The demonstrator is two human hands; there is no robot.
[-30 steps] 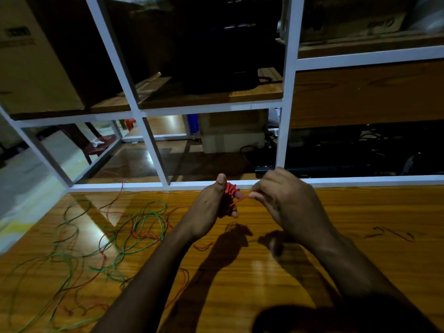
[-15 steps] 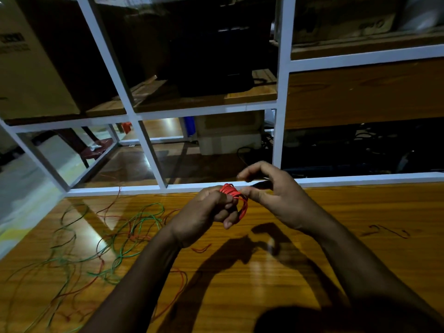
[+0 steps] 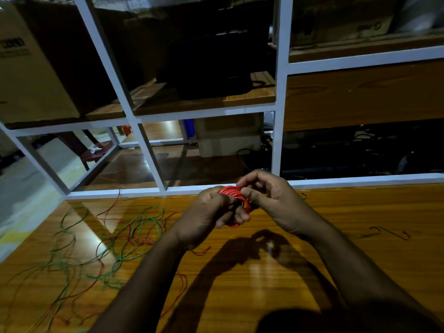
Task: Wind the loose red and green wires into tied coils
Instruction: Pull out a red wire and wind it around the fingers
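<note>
Above one wooden table [image 3: 336, 236], two hands, left [image 3: 204, 217] and right [image 3: 271, 200], grip one red coil [image 3: 234, 192].

No text can be read for certain. The cardboard box [image 3: 26, 68] at the upper left of the frame carries a dark printed block with smaller lines beneath it, too blurred to make out. A second box [image 3: 341, 22] at the upper right shows faint dark lettering near its right end, likewise illegible.
</note>
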